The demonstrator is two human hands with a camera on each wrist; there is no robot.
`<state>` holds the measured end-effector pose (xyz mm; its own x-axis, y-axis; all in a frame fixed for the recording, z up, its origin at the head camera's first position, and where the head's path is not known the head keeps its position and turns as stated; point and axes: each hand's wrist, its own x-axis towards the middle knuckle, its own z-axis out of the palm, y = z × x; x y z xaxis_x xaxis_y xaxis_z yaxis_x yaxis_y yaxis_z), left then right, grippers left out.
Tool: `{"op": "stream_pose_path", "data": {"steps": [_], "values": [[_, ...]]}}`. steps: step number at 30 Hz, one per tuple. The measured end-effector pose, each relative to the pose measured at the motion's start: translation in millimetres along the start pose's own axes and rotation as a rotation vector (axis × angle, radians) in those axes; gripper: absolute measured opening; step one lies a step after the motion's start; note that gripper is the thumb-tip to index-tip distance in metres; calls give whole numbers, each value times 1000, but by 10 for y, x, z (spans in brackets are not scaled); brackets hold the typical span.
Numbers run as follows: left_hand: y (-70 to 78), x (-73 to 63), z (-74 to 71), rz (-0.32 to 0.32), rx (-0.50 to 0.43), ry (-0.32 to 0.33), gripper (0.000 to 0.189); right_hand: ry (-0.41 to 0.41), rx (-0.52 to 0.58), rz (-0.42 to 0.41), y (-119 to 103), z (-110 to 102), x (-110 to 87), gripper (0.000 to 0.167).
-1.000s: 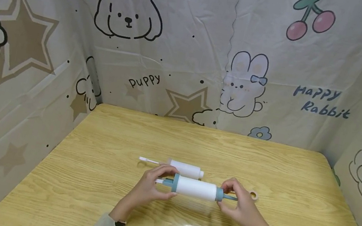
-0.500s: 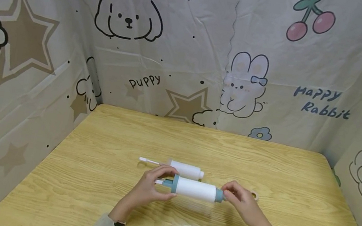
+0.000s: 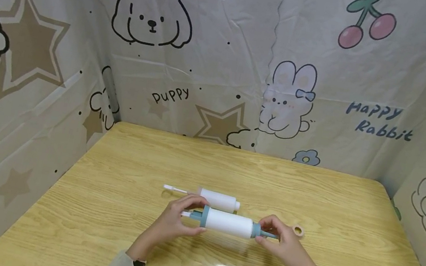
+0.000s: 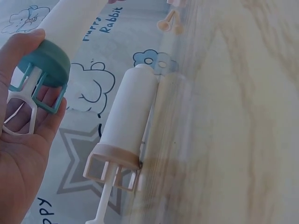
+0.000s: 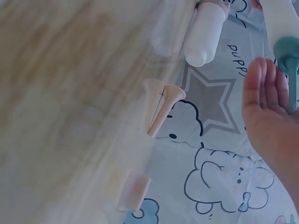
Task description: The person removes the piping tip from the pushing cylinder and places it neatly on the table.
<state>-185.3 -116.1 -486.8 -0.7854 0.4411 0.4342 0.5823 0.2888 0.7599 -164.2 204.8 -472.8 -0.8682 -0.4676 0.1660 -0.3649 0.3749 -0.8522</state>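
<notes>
A large syringe (image 3: 229, 223) with a white barrel and teal ends lies level between both hands, above the table. My left hand (image 3: 176, 219) grips its teal collar, thumb on the near side and fingers on the far side. White plunger (image 4: 32, 81) and teal finger loops (image 4: 60, 99) extend toward that palm. At the other end, my right hand (image 3: 283, 243) pinches the teal end cap between thumb and fingers, and the thin teal nozzle (image 5: 293, 86) sticks out past them. Behind, a second white syringe (image 3: 218, 199) with a peach collar lies on the table.
A peach funnel-shaped nozzle (image 5: 168, 107) rests on the table near the right hand. Beyond it lies a small peach ring (image 3: 298, 235). Printed cloth (image 3: 190, 67) hangs along the back and sides of the wooden table (image 3: 129, 147).
My right fingers slid over the nozzle half a second ago and are now back round the end cap, with the nozzle in sight again. The held syringe shifted slightly left.
</notes>
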Motion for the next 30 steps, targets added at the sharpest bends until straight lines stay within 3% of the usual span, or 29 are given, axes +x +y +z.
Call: {"op": "stream_pose_path", "data": {"steps": [9,13,17,22,26,30], "values": [[-10,-2,-5,-5,-20,-11,55,173,-263,-315,-34,91,16,42],[-10,-2,-10,0,-19,-13,54,187,-320,-378,-39,95,22,47],[-10,-6,-16,-8,-15,-12,53,138,-248,-305,-18,68,12,49],[-4,-13,-17,-15,-20,-9,53,-10,-3,-73,6,6,6,17],[6,-15,-22,-10,-20,-11,53,-93,77,25,-17,-15,18,36],[13,-14,-30,-17,-21,-15,53,-93,86,74,-33,-11,17,22]]}}
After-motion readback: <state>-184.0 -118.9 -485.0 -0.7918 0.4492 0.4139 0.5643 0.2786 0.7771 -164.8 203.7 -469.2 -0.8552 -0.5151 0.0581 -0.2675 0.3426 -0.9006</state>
